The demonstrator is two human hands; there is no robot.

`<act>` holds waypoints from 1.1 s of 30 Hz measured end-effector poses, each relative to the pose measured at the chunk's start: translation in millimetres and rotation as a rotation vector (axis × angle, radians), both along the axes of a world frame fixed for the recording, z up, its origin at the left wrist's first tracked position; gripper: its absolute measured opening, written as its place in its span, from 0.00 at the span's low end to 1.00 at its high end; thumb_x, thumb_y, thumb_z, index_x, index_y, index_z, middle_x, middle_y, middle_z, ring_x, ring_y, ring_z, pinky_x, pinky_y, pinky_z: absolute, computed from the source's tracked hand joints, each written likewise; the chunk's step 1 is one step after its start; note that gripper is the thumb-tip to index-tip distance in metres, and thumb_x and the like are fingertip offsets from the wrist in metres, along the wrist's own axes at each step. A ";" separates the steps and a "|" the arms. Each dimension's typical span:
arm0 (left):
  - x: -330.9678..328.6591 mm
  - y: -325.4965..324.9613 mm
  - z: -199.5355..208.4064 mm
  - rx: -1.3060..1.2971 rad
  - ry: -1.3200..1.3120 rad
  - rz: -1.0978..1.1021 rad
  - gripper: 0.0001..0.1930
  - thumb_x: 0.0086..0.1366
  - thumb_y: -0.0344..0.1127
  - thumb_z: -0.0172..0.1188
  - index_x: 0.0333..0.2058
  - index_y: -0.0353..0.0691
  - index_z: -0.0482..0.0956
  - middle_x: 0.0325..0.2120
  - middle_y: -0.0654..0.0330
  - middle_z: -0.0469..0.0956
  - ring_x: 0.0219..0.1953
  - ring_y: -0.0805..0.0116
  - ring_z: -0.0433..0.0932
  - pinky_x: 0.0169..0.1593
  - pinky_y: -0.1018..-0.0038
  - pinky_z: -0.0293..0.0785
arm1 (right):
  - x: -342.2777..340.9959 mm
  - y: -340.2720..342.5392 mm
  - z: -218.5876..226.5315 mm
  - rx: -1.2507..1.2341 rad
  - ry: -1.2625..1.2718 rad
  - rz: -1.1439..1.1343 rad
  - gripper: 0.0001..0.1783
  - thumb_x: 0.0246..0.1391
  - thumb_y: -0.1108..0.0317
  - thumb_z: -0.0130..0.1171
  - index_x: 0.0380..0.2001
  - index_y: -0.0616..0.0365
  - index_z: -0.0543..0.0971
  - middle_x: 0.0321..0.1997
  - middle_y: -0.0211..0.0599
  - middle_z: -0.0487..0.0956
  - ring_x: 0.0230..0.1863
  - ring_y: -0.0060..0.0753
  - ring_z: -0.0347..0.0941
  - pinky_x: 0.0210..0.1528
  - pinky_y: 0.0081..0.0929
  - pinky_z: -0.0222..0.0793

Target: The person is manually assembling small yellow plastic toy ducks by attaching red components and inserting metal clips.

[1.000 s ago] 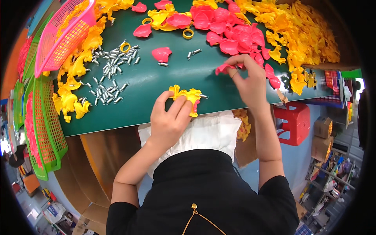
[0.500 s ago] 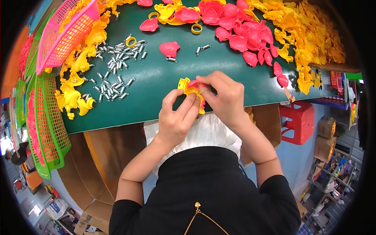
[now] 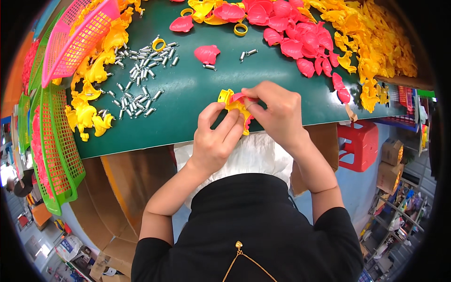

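Close to the green table's near edge, both hands work on one small assembly. My left hand (image 3: 213, 141) is closed on a yellow plastic part (image 3: 226, 96), a curved hollow piece held from its left and lower side. My right hand (image 3: 278, 113) pinches a red plastic shell (image 3: 238, 97) against the yellow part's upper right side. Fingers hide much of both pieces, so how they fit together cannot be seen. Beyond the hands lie a loose red shell (image 3: 207, 54) and a small metal spring (image 3: 209, 67).
Many springs (image 3: 141, 70) lie scattered at left beside yellow parts (image 3: 87, 113) and a pink basket (image 3: 77, 44). Red shells (image 3: 307, 42) are heaped at the far right, next to a yellow pile (image 3: 376, 42). A red stool (image 3: 359, 145) stands below the table's right side.
Hands and the held pieces have shifted slightly right in the view. The grip on the yellow part and red shell looks nearly the same.
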State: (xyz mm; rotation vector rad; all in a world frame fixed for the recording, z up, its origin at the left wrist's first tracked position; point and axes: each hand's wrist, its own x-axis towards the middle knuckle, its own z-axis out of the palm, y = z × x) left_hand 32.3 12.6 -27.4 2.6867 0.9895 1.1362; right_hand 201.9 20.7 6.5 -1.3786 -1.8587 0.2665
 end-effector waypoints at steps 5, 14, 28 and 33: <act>0.1 -0.5 1.3 -0.014 0.006 0.008 0.12 0.46 0.26 0.63 0.33 0.35 0.80 0.39 0.58 0.77 0.49 0.52 0.69 0.43 0.70 0.80 | -2.4 0.0 4.7 -0.006 -0.002 0.015 0.07 0.40 0.80 0.65 0.27 0.63 0.80 0.23 0.36 0.77 0.22 0.34 0.75 0.22 0.24 0.68; 3.4 3.6 -1.0 0.008 -0.010 0.010 0.12 0.46 0.25 0.63 0.33 0.35 0.80 0.38 0.58 0.77 0.49 0.52 0.69 0.43 0.69 0.80 | -3.8 -4.6 0.1 -0.015 -0.034 -0.068 0.08 0.41 0.79 0.66 0.28 0.64 0.80 0.24 0.37 0.78 0.22 0.34 0.75 0.22 0.24 0.69; -5.5 1.2 -2.5 0.058 0.039 -0.051 0.21 0.46 0.32 0.69 0.41 0.33 0.77 0.47 0.54 0.73 0.53 0.50 0.68 0.51 0.64 0.76 | 2.8 -29.0 -8.9 -0.084 0.181 -0.005 0.14 0.48 0.76 0.64 0.41 0.61 0.82 0.38 0.42 0.82 0.35 0.40 0.81 0.36 0.28 0.77; -1.2 -5.5 35.8 -1.298 -0.820 -0.293 0.49 0.54 0.74 0.50 0.62 0.38 0.58 0.62 0.55 0.57 0.60 0.60 0.65 0.52 0.61 0.74 | 40.3 -31.8 22.2 -0.149 0.309 0.173 0.14 0.49 0.75 0.64 0.42 0.59 0.82 0.38 0.41 0.83 0.37 0.39 0.81 0.37 0.28 0.76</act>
